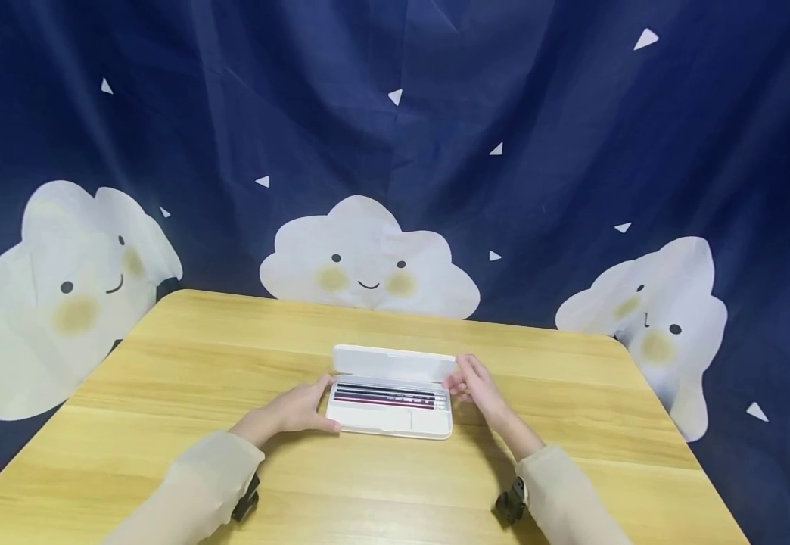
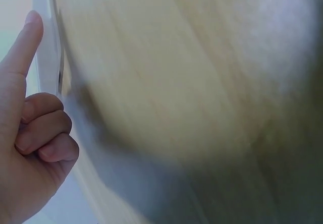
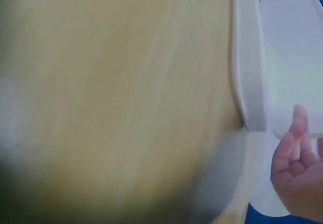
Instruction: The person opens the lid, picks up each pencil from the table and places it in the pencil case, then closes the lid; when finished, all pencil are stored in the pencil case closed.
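Observation:
A white pencil case (image 1: 371,420) lies on the table with its lid (image 1: 395,363) raised along the far side. Several dark and reddish pencils (image 1: 384,396) lie side by side in its far half. My left hand (image 1: 293,409) holds the left end, thumb at the near corner and a finger at the far one. In the left wrist view, one digit of the left hand (image 2: 30,148) stretches along the case while other fingers curl in. My right hand (image 1: 478,382) pinches the lid's right edge. The right wrist view shows the lid's inner face (image 3: 295,57) beside its fingers.
The wooden table (image 1: 381,484) has rounded far corners. Behind it hangs a dark blue curtain (image 1: 340,136) with smiling clouds and small white triangles. A dark wrist-worn device (image 1: 511,503) sits below each sleeve.

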Motion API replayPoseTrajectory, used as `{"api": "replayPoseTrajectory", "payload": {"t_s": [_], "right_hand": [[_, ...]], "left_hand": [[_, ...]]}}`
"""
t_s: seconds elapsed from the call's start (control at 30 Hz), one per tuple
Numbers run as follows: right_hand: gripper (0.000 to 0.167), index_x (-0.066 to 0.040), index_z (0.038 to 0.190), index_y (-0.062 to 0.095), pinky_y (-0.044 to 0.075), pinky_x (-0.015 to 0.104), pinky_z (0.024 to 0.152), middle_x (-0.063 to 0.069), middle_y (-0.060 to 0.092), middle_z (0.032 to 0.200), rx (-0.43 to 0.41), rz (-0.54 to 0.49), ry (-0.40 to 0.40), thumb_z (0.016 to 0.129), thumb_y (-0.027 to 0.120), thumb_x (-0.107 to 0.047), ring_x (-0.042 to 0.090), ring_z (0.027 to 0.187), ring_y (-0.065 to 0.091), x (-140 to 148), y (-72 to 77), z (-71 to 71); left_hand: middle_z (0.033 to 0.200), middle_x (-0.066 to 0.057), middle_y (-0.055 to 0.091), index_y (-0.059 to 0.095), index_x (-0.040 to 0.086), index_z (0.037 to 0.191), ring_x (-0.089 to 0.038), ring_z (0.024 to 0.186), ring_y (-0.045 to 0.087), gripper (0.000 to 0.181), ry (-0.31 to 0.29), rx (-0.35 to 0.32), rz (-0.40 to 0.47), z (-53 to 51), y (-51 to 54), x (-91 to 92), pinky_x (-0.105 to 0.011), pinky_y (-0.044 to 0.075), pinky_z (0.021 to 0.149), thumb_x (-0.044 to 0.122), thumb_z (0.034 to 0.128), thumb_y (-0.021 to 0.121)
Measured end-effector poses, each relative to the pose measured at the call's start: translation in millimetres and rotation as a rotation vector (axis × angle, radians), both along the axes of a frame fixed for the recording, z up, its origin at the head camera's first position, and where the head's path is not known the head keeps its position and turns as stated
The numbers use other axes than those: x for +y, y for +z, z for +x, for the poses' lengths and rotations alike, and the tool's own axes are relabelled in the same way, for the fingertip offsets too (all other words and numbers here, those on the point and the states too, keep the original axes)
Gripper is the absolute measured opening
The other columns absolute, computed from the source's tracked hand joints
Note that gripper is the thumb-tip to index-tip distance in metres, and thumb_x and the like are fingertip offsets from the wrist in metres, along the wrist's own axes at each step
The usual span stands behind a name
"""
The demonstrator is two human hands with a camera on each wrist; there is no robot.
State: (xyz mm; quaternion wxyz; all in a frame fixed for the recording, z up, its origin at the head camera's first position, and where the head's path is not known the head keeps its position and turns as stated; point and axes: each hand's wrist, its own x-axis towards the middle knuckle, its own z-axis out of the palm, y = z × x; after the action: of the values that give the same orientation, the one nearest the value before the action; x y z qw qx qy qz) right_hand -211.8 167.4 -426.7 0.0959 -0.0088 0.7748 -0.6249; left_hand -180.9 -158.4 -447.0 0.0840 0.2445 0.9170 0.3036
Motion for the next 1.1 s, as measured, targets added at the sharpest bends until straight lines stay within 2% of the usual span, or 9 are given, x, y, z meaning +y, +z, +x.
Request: {"api": "replayPoseTrajectory", "payload": {"t_s": [0.07, 0.17, 0.27, 0.37, 0.5, 0.67, 0.9, 1.0, 1.1], "right_hand": [[0.037, -0.004, 0.104, 0.046, 0.043, 0.027, 0.061, 0.005, 0.062, 0.074, -0.008, 0.005, -0.023, 0.097, 0.038, -0.039, 0.014, 0.066, 0.053, -1, 1.7, 0.2], [0.037, -0.004, 0.108, 0.048, 0.043, 0.026, 0.06, 0.005, 0.063, 0.075, -0.024, 0.005, -0.039, 0.095, 0.042, -0.038, 0.013, 0.065, 0.054, -1, 3.8, -0.2], [0.037, -0.003, 0.11, 0.048, 0.043, 0.026, 0.06, 0.004, 0.063, 0.075, -0.031, 0.006, -0.034, 0.095, 0.043, -0.037, 0.013, 0.065, 0.054, -2, 4.9, 0.3], [0.036, -0.003, 0.11, 0.048, 0.044, 0.027, 0.06, 0.004, 0.063, 0.076, -0.04, 0.004, -0.027, 0.094, 0.044, -0.035, 0.013, 0.065, 0.053, -2, 4.6, 1.7], [0.034, -0.001, 0.109, 0.049, 0.044, 0.028, 0.06, 0.009, 0.063, 0.08, -0.037, -0.007, 0.007, 0.093, 0.044, -0.031, 0.014, 0.065, 0.052, 0, 3.7, 6.0], [0.037, 0.002, 0.116, 0.049, 0.046, 0.028, 0.062, 0.014, 0.062, 0.088, -0.029, -0.013, 0.068, 0.093, 0.043, -0.027, 0.016, 0.068, 0.052, 4, 2.2, 11.5], [0.048, 0.003, 0.128, 0.043, 0.045, 0.025, 0.063, 0.012, 0.061, 0.091, -0.031, 0.024, 0.159, 0.092, 0.047, -0.029, 0.015, 0.07, 0.053, 11, 1.7, 17.7], [0.051, 0.003, 0.132, 0.039, 0.043, 0.022, 0.06, 0.009, 0.059, 0.087, -0.047, 0.022, 0.213, 0.091, 0.049, -0.026, 0.012, 0.068, 0.05, 16, 0.7, 20.0], [0.054, 0.003, 0.135, 0.035, 0.04, 0.02, 0.057, 0.005, 0.056, 0.081, -0.057, 0.02, 0.277, 0.088, 0.051, -0.019, 0.009, 0.064, 0.047, 21, -1.6, 21.6]], "left_hand": [[0.119, -0.023, 0.054, 0.037, -0.004, 0.127, -0.033, 0.101, 0.056, 0.085, -0.015, -0.015, 0.032, -1.8, -0.6, -0.3, -0.045, 0.045, 0.086, 0.044, 0.0684, 0.075], [0.1, -0.018, 0.061, 0.035, -0.008, 0.129, -0.019, 0.071, 0.058, 0.078, -0.021, -0.109, 0.142, -5.2, -1.6, -2.3, -0.032, 0.049, 0.063, 0.036, 0.0757, 0.072], [0.073, -0.005, 0.056, 0.037, -0.011, 0.128, -0.007, 0.05, 0.04, 0.059, -0.012, -0.239, 0.278, -8.4, -2.2, -5.9, -0.02, 0.035, 0.046, 0.025, 0.0876, 0.06], [0.059, 0.003, 0.046, 0.041, -0.012, 0.126, -0.003, 0.044, 0.031, 0.046, 0.038, -0.317, 0.346, -10.1, -1.8, -8.5, -0.016, 0.026, 0.042, 0.024, 0.0974, 0.041], [0.058, 0.001, 0.049, 0.04, -0.01, 0.129, -0.004, 0.041, 0.025, 0.065, 0.161, -0.432, 0.401, -9.1, 2.4, -7.4, -0.015, 0.02, 0.038, 0.044, 0.0993, 0.019], [0.071, -0.004, 0.055, 0.038, -0.003, 0.134, -0.004, 0.042, 0.024, 0.081, 0.273, -0.55, 0.445, -7.0, 8.3, -2.8, -0.016, 0.018, 0.038, 0.062, 0.0918, 0.014], [0.078, -0.005, 0.055, 0.035, 0.003, 0.138, -0.006, 0.043, 0.024, 0.07, 0.301, -0.511, 0.444, -6.4, 11.3, -1.6, -0.017, 0.02, 0.04, 0.055, 0.0912, 0.037], [0.076, -0.006, 0.055, 0.032, 0.004, 0.14, -0.007, 0.044, 0.026, 0.065, 0.267, -0.442, 0.431, -6.2, 10.7, -4.0, -0.017, 0.023, 0.041, 0.047, 0.0922, 0.043], [0.071, -0.006, 0.055, 0.033, 0.002, 0.139, -0.01, 0.048, 0.033, 0.06, 0.189, -0.376, 0.422, -4.9, 8.0, -7.4, -0.018, 0.027, 0.043, 0.038, 0.0928, 0.048]]}}
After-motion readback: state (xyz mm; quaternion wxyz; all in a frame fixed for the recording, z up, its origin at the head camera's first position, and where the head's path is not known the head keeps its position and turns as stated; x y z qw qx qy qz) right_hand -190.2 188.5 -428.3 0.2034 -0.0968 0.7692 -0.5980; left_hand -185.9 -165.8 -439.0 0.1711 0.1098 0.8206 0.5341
